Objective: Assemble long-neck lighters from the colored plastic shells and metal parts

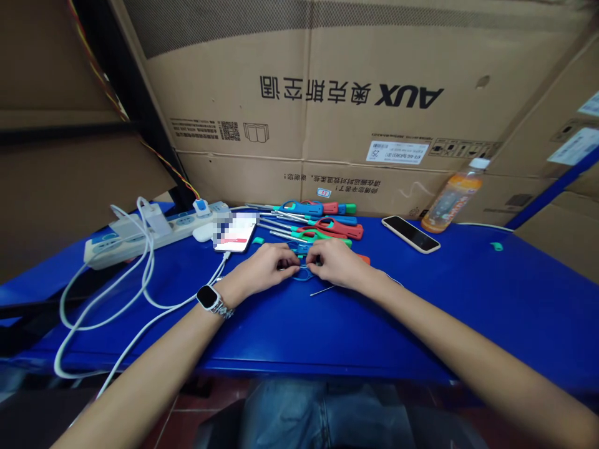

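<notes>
My left hand [274,267] and my right hand [336,260] meet low over the blue table, fingers pinched closed. Between their fingertips shows a small blue looped piece [303,274], which looks like part of a long-nosed lighter; the fingers hide much of it. Just behind them lie several long-nosed gas lighters, among them a red one [344,229], a green one [316,236] and a blue one [299,209], metal tubes pointing left. An orange-red piece [364,258] peeks out beyond my right hand. Below that hand rests a thin metal rod [322,290].
On the left are a power strip [107,249], white cables [150,262] and a phone with a lit screen [236,234]. To the right lie a dark-screened phone [412,234], an orange drink bottle [452,196] and a small green piece [496,247]. A large cardboard box [327,50] stands behind.
</notes>
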Demonstrator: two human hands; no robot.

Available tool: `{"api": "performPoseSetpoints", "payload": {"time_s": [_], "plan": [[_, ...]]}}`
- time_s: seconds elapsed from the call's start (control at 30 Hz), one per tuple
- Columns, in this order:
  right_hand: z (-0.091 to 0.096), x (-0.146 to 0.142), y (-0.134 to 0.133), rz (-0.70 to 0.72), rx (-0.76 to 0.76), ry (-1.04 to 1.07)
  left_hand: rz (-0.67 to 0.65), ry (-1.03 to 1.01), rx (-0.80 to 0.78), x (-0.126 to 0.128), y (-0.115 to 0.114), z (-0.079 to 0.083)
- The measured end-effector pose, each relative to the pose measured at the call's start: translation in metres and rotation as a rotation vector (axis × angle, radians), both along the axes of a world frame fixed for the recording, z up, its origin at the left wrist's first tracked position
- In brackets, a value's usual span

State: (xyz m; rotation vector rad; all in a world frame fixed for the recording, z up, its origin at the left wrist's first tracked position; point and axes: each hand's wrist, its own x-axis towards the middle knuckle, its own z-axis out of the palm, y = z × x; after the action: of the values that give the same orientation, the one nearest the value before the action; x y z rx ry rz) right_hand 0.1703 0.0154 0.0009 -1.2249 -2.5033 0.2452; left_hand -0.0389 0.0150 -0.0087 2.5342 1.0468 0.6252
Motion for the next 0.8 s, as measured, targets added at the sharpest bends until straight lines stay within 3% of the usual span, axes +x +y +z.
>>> {"api": "performPoseSetpoints", "payload": {"time_s": [0.2,0.47,0.8], "plan": [[0.009,-0.001,-0.001,0.024,-0.041,-0.081,0.004,0.004,0.008,0.001,-0.001,-0.001],[0.013,-0.004,-0.007,0.053,0.049,-0.196,-0.011,-0.033,-0.012,0.001,0.0,-0.002],[0.018,-0.006,-0.005,0.058,0.023,-0.266,-0.018,-0.03,0.012,0.0,0.0,-0.005]]}}
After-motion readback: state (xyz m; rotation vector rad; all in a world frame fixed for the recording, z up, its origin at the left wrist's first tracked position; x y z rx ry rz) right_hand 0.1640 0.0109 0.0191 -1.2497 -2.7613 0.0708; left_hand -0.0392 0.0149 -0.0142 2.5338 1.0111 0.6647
